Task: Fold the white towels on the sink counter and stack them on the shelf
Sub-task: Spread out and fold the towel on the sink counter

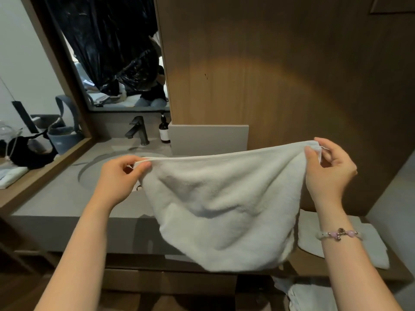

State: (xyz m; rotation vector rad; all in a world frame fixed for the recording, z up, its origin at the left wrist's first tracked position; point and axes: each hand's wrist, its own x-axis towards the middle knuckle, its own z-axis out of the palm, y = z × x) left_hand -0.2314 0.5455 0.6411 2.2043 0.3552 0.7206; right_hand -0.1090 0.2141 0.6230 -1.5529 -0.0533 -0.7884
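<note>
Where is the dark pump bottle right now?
Head view, left of centre: the pump bottle stands on the counter, right of the faucet.

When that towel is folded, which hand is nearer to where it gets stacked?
Probably the right hand: it pinches the white towel at the corner nearest the folded towel lying lower right. The left hand pinches the other corner, over the sink.
</note>
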